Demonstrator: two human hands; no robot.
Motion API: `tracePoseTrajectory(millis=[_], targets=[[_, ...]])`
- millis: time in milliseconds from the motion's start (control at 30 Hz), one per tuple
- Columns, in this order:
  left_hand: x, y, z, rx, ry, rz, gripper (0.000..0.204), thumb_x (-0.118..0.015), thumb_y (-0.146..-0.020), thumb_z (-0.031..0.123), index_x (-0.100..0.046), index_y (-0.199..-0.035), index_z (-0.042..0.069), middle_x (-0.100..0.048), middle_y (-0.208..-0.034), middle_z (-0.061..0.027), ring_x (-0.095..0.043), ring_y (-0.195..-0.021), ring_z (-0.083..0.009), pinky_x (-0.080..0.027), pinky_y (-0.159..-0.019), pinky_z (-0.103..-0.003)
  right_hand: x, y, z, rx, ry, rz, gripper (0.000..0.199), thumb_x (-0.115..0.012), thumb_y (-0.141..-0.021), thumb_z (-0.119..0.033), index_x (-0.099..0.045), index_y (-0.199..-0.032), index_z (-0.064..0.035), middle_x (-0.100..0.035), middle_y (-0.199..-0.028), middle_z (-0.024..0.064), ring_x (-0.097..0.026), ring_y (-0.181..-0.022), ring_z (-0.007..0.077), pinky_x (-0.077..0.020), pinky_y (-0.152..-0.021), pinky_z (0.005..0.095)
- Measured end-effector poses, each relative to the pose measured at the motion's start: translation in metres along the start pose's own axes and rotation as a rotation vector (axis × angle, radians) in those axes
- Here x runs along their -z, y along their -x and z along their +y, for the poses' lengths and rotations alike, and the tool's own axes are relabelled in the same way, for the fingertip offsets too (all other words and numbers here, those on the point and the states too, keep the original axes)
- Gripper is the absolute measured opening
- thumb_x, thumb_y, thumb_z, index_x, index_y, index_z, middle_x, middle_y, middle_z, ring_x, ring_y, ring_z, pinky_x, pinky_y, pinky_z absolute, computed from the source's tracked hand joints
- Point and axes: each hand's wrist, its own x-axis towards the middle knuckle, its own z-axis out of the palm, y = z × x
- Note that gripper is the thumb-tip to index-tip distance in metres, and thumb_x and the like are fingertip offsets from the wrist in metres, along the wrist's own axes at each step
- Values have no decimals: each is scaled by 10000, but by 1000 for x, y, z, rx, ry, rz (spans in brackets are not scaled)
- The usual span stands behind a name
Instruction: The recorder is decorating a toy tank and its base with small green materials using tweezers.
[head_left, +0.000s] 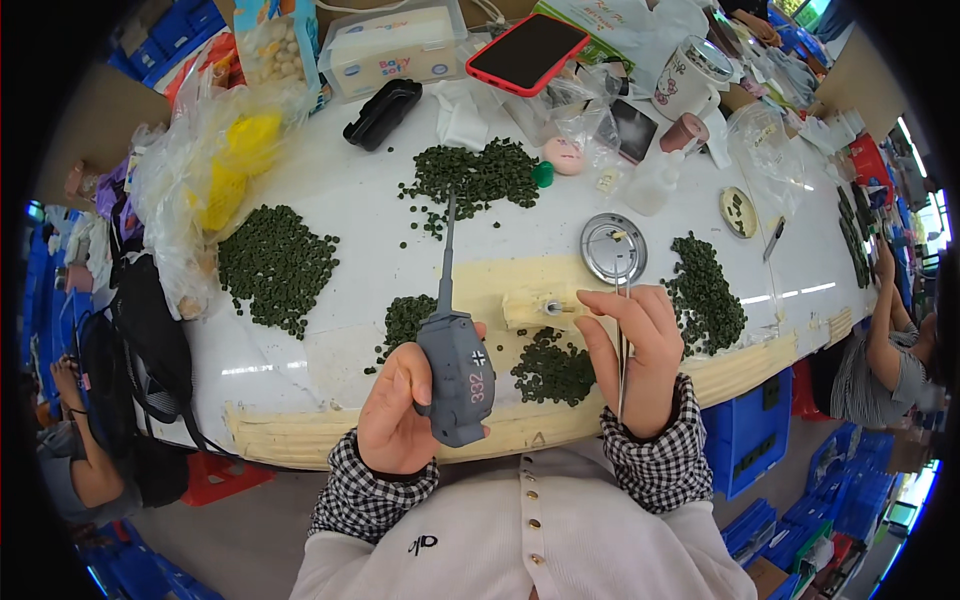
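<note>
My left hand (400,405) is wrapped round a grey model tank turret (458,385), which has pink and white markings on its side. The turret's long gun barrel (448,250) points away from me over the table. In my right hand (645,345) is a pair of metal tweezers (623,365), lying lengthwise between the fingers. The thumb and forefinger of that hand are close to a small cream-coloured block (530,309) with a shiny metal piece in it; whether they touch it I cannot tell. Beyond the right hand sits a round metal dish (600,270) with small pale bits in it.
Several heaps of small dark green parts (278,265) cover the white table (350,190). At the back lie a red-edged phone (528,52), a black case (384,113), a wipes box (392,50) and a mug (690,78). Plastic bags (185,185) stand left; co-workers sit at both sides.
</note>
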Motion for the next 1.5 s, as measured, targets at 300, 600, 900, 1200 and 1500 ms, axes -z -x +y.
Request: tracePoseTrajectory(millis=[300,600,900,1200,1500], targets=[[3,-1,-3,-25,52,-73,285,-403,-1038,313,-477,-900,75,-318,-1426,-313,-603,-1114,-296,-629,-794,-453,-6,-2,6,69,-33,24,237,-780,-708,1,-694,-926,-27,-576,-757,103,-551,-724,265,-460,-633,341],[1,1,-6,20,-34,-106,310,-445,-1027,319,-495,-869,57,-371,-1378,-354,-617,-1077,-303,-621,-767,-433,3,-11,-26,71,-588,5,161,-689,-850,-4,-634,-1001,-2,-627,-821,102,-544,-714,205,-456,-656,290],[2,6,-4,67,-112,-95,272,-455,-1020,320,-462,-870,93,-375,-1393,-331,-648,-990,-338,-644,-659,-412,-2,-13,-33,58,-612,-165,118,-472,-1016,-148,-503,-1017,-35,-733,-925,90,-453,-742,132,-402,-793,295],[6,6,-7,55,-89,-108,267,-485,-1012,307,-453,-874,81,-428,-1326,-314,-645,-991,-361,-643,-661,-445,-4,-14,-34,73,-591,-134,121,-525,-1000,-148,-548,-997,-29,-716,-897,74,-465,-712,142,-418,-736,289],[6,4,-6,54,-109,-122,270,-490,-1009,313,-453,-877,81,-437,-1314,-312,-656,-959,-367,-640,-662,-446,-4,-17,-34,115,-577,-74,153,-701,-842,18,-625,-972,-10,-617,-819,91,-527,-680,189,-452,-618,277]])
